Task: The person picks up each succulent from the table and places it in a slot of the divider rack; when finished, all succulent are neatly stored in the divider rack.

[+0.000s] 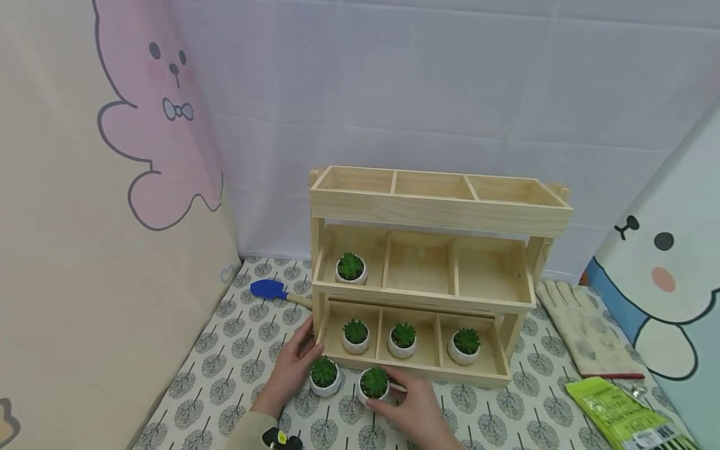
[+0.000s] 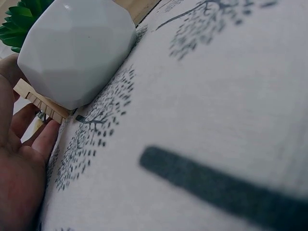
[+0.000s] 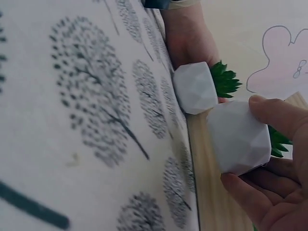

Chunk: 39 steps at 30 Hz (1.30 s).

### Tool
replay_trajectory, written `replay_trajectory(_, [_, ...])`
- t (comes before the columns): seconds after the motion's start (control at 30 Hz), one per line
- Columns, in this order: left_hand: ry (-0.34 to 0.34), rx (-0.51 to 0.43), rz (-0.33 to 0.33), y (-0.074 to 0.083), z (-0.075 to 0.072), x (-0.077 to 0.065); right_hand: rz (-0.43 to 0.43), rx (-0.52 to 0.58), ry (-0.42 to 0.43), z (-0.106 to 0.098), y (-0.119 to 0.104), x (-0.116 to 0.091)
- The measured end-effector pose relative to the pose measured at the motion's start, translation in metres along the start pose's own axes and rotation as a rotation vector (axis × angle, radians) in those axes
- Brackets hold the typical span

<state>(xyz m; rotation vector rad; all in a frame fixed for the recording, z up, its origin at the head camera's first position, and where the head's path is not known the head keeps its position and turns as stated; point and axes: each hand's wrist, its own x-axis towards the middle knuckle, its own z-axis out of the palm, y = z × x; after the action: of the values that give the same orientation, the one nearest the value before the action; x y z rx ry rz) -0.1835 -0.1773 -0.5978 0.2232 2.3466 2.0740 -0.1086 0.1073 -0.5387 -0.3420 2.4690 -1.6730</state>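
Observation:
My right hand (image 1: pixel 413 406) grips a small potted succulent (image 1: pixel 374 383) in a white faceted pot, thumb and fingers on opposite sides of it. In the right wrist view, the held pot (image 3: pixel 239 138) tilts in the fingers. My left hand (image 1: pixel 290 369) holds the lower left corner of a three-tier wooden shelf (image 1: pixel 441 209), fingers along its side and thumb at the front. Just beside this hand, another potted succulent (image 1: pixel 324 377) stands on the cloth; its white pot (image 2: pixel 77 53) looms large in the left wrist view.
One succulent (image 1: pixel 350 269) sits in the middle tier's left compartment. The bottom tier holds a succulent (image 1: pixel 355 336) in the left, another (image 1: pixel 402 339) in the middle and a third (image 1: pixel 464 345) in the right compartment. Around lie a blue trowel (image 1: pixel 270 289), gloves (image 1: pixel 587 331) and a green packet (image 1: pixel 627 412).

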Motion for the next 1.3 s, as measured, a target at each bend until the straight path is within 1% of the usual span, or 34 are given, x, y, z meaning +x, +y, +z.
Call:
replay_trajectory(0.1, [-0.003,-0.002,0.004,0.000,0.000,0.000,-0.001,-0.005,0.009,-0.008,-0.006,-0.002])
replay_trajectory(0.3, [-0.003,0.001,-0.003,0.001,0.000,0.000,-0.037,-0.027,0.051,-0.023,-0.019,-0.005])
replay_trajectory(0.4, [0.000,0.006,-0.006,0.001,0.000,0.000,-0.050,-0.003,0.047,-0.030,-0.026,-0.005])
replay_trajectory(0.5, [0.001,0.007,-0.009,0.002,0.000,0.000,-0.071,-0.013,0.052,-0.038,-0.032,-0.004])
replay_trajectory(0.63, [-0.001,0.004,-0.014,0.003,0.001,-0.001,-0.111,-0.073,0.091,-0.046,-0.040,-0.003])
replay_trajectory(0.67, [-0.002,0.002,-0.014,0.004,0.001,-0.001,-0.116,-0.073,0.095,-0.048,-0.043,-0.003])
replay_trajectory(0.77, [-0.003,-0.002,-0.012,0.003,0.001,-0.001,-0.107,-0.130,0.119,-0.054,-0.052,-0.002])
replay_trajectory(0.87, [-0.001,-0.004,-0.008,0.002,0.001,0.000,-0.123,-0.129,0.124,-0.062,-0.061,0.001])
replay_trajectory(0.9, [0.001,-0.001,-0.007,0.002,0.001,0.000,-0.141,-0.139,0.131,-0.064,-0.063,0.002])
replay_trajectory(0.97, [0.007,0.007,-0.007,0.001,0.001,0.000,-0.205,-0.145,0.142,-0.069,-0.066,0.005])
replay_trajectory(1.03, [0.011,0.014,-0.007,0.000,0.001,0.000,-0.244,-0.155,0.158,-0.073,-0.069,0.007])
replay_trajectory(1.17, [0.017,0.019,-0.028,0.001,0.000,0.001,-0.283,-0.207,0.205,-0.082,-0.078,0.011])
replay_trajectory(1.3, [0.016,0.015,-0.035,0.001,0.000,0.001,-0.337,-0.225,0.215,-0.093,-0.090,0.014])
